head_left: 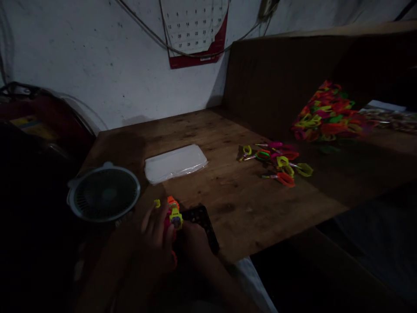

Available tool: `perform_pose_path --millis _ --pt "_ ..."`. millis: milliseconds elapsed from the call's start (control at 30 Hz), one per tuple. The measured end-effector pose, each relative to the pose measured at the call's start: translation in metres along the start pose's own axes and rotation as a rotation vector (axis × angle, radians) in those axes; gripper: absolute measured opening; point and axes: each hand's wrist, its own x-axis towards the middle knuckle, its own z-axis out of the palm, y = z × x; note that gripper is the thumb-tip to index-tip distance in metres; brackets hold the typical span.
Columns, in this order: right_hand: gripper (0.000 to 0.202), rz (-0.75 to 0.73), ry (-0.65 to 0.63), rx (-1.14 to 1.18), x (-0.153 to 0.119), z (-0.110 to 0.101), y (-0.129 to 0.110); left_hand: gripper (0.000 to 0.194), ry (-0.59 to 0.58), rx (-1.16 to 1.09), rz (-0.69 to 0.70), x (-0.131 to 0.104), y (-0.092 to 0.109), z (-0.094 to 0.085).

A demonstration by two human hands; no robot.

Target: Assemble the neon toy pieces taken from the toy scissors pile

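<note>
In the dim head view, my left hand (156, 226) is closed around several brightly coloured toy watches. A yellow toy watch (176, 218) with a dark face shows at its fingertips, an orange strap (172, 201) stands up behind it, and pink and red bands show below. My right hand (195, 239) is curled close beside the watches, over a black basket (205, 219) with a perforated edge. What its fingers grip is hidden. Farther right on the wooden table (224, 208), a loose group of toy watches (283, 161) in yellow, orange, pink and green lies spread out.
A flat white plastic-wrapped pack (176, 163) lies ahead of my hands. A round fan (106, 192) is on the left. A large heap of bright watches (329, 115) rests against a cardboard panel (267, 82) at right. A calendar (197, 30) and cable (146, 30) hang on the wall.
</note>
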Motion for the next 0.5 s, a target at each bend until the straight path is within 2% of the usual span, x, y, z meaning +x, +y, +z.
perform_pose_path --millis 67,200,267,300,333,367,400,467,500 --pt "0.023 -0.018 -0.005 -0.01 -0.001 0.003 0.0 0.05 -0.025 0.07 0.029 0.001 0.001 0.003" --pt "0.021 -0.048 0.035 0.075 -0.006 0.012 0.006 0.045 0.082 0.031 0.017 -0.004 -0.001 0.011" --pt "0.016 -0.148 0.017 0.208 -0.003 0.007 0.016 0.047 0.104 0.003 0.059 -0.008 -0.004 0.014" --pt "0.016 -0.207 0.005 0.288 0.002 -0.002 0.023 0.048 0.081 0.005 0.132 -0.01 -0.006 0.016" --pt "0.018 -0.234 0.011 0.346 0.008 -0.016 0.032 0.048 0.064 0.001 0.215 -0.011 -0.007 0.016" --pt "0.021 -0.198 0.047 0.351 0.017 -0.035 0.043 0.047 0.058 0.001 0.258 -0.012 -0.009 0.017" --pt "0.025 -0.102 0.118 0.308 0.027 -0.059 0.054 0.045 0.044 0.007 0.307 -0.012 -0.01 0.017" --pt "0.028 0.245 0.347 0.054 0.051 -0.115 0.079 0.04 0.024 0.028 0.356 -0.012 -0.011 0.017" --pt "0.033 0.356 0.43 -0.025 0.064 -0.143 0.092 0.038 0.018 0.043 0.381 -0.011 -0.012 0.018"
